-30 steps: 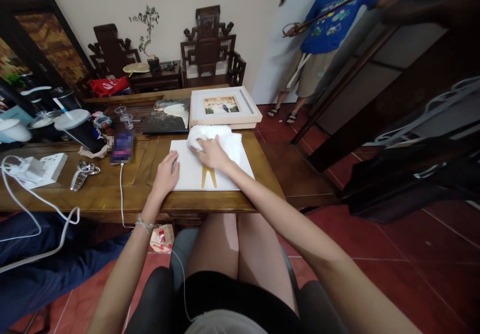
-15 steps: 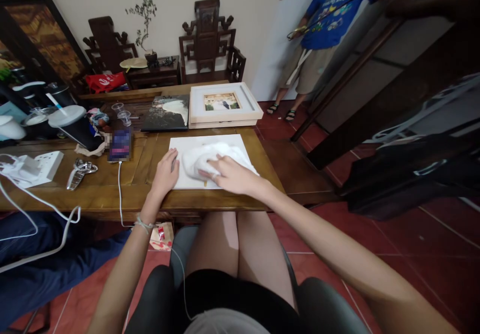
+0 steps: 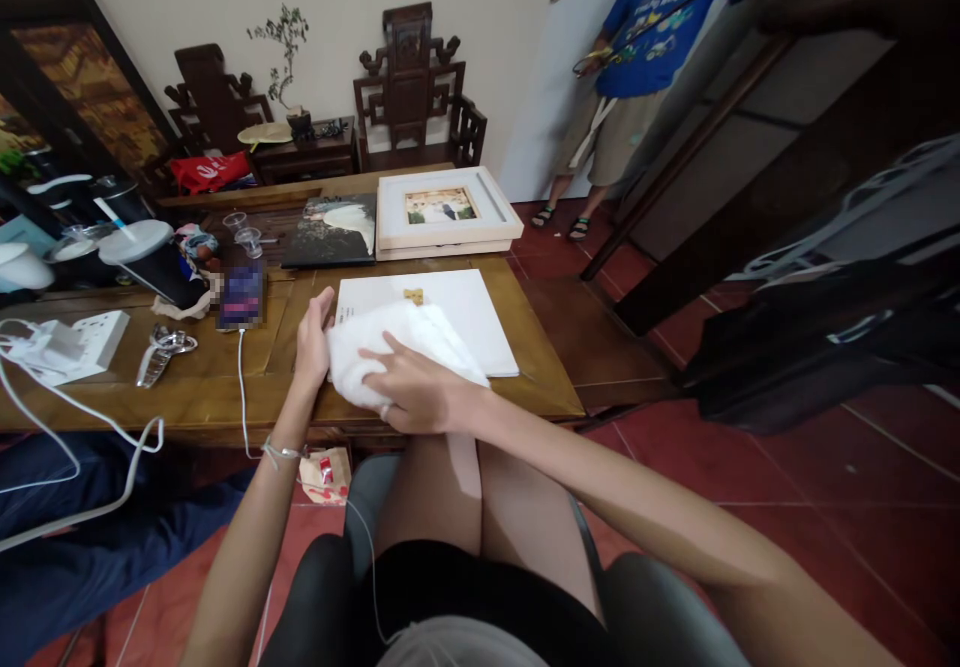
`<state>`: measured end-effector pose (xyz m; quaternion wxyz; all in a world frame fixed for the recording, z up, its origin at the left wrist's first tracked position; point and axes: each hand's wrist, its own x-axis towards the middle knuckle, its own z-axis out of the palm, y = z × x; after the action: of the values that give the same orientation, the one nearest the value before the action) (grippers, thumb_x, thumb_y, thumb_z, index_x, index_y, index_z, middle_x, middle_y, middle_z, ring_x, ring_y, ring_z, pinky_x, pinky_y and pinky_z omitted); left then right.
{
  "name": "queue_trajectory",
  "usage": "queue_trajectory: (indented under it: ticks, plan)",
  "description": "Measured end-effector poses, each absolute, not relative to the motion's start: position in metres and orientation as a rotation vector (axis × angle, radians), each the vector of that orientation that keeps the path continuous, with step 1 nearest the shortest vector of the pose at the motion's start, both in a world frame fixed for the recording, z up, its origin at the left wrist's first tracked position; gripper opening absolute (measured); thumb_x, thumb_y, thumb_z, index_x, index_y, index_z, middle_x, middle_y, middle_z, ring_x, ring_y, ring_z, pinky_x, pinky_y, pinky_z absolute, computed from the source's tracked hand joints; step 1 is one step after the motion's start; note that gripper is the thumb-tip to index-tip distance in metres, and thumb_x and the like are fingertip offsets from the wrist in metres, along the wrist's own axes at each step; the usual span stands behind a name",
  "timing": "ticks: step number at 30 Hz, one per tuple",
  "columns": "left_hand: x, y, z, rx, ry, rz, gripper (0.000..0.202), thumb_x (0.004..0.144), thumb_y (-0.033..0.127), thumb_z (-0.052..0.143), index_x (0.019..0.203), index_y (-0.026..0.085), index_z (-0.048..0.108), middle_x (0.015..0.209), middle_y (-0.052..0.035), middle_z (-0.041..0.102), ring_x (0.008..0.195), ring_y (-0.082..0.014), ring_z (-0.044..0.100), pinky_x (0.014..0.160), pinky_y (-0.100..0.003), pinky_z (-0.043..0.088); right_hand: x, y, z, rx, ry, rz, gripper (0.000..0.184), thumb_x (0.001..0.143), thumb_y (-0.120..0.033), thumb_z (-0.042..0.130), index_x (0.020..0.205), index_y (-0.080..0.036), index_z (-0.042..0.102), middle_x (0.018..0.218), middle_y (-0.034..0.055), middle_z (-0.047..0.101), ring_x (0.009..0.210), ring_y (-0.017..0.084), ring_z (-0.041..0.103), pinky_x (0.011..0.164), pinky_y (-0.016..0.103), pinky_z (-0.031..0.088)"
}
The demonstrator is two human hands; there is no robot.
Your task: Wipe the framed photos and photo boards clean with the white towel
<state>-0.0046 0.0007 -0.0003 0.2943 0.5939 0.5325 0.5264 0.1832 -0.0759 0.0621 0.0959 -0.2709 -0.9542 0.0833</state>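
A flat white board (image 3: 472, 317) lies on the wooden table at its front edge, with a small gold mark (image 3: 413, 296) and faint dark print near its left side. My right hand (image 3: 416, 387) presses a bunched white cloth (image 3: 420, 325) onto the board's near-left part, fingers bent over the fabric. The cloth covers the board's front-left corner. At the left edge of the board stands my left hand (image 3: 313, 337), fingers straight and pointing away from me, touching or nearly touching the edge and the cloth.
Behind the board are a pale framed picture (image 3: 450, 209) and a dark photo panel (image 3: 330, 230). To the left lie a phone (image 3: 241, 297) on a cable, a hair clip (image 3: 165, 352), a power strip (image 3: 90, 342) and a lidded cup (image 3: 146, 257). A person (image 3: 652, 37) stands beyond the table.
My right hand has drawn the cloth toward me and left, to the board's near-left corner, uncovering the gold mark and the right part. My left hand has turned more upright at the edge.
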Motion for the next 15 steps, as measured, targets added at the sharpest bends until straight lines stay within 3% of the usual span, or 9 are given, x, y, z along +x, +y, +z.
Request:
queue_trajectory:
  ticks: [3, 5, 8, 11, 15]
  plan:
    - [-0.001, -0.005, 0.0, 1.811, 1.517, 1.304, 0.047, 0.101, 0.04, 0.03, 0.125, 0.015, 0.062, 0.133, -0.0117, 0.063, 0.127, -0.0228, 0.057, 0.109, -0.04, 0.044, 0.211, -0.082, 0.074, -0.894, -2.771, 0.419, 0.016, 0.085, -0.019, 0.051, 0.092, -0.017, 0.065, 0.086, 0.0087, 0.069, 0.081, 0.023, 0.064, 0.092, 0.04, 0.044]
    - [0.0, -0.009, 0.001, 2.032, 1.558, 1.234, 0.036, 0.096, 0.031, 0.044, 0.121, 0.016, 0.065, 0.129, -0.0109, 0.066, 0.122, -0.0235, 0.06, 0.109, -0.041, 0.043, 0.221, -0.066, 0.078, -1.057, -2.698, 0.446, 0.022, 0.092, -0.027, 0.045, 0.092, -0.017, 0.064, 0.08, 0.0091, 0.068, 0.076, 0.024, 0.063, 0.079, 0.036, 0.046]
    - [0.001, -0.011, 0.003, 2.207, 1.542, 1.145, 0.032, 0.089, 0.019, 0.05, 0.116, 0.016, 0.067, 0.126, -0.011, 0.068, 0.12, -0.0236, 0.062, 0.109, -0.041, 0.044, 0.216, -0.023, 0.076, -1.314, -2.55, 0.394, 0.03, 0.096, -0.034, 0.042, 0.094, -0.015, 0.065, 0.086, 0.014, 0.07, 0.08, 0.028, 0.064, 0.074, 0.034, 0.044]
    - [0.001, -0.011, 0.003, 2.22, 1.54, 1.124, 0.031, 0.088, 0.016, 0.048, 0.11, 0.016, 0.07, 0.124, -0.0111, 0.069, 0.121, -0.0245, 0.062, 0.11, -0.042, 0.043, 0.191, 0.019, 0.07, -1.455, -2.363, 0.354, 0.035, 0.097, -0.036, 0.039, 0.099, -0.015, 0.066, 0.1, 0.0174, 0.071, 0.093, 0.033, 0.065, 0.079, 0.036, 0.044]
    - [0.0, -0.011, 0.004, 2.233, 1.541, 1.122, 0.029, 0.088, 0.017, 0.049, 0.107, 0.016, 0.071, 0.121, -0.0106, 0.07, 0.12, -0.0243, 0.062, 0.11, -0.043, 0.044, 0.154, 0.048, 0.066, -1.368, -2.339, 0.367, 0.036, 0.098, -0.037, 0.037, 0.104, -0.017, 0.067, 0.109, 0.0137, 0.071, 0.104, 0.031, 0.062, 0.088, 0.036, 0.043]
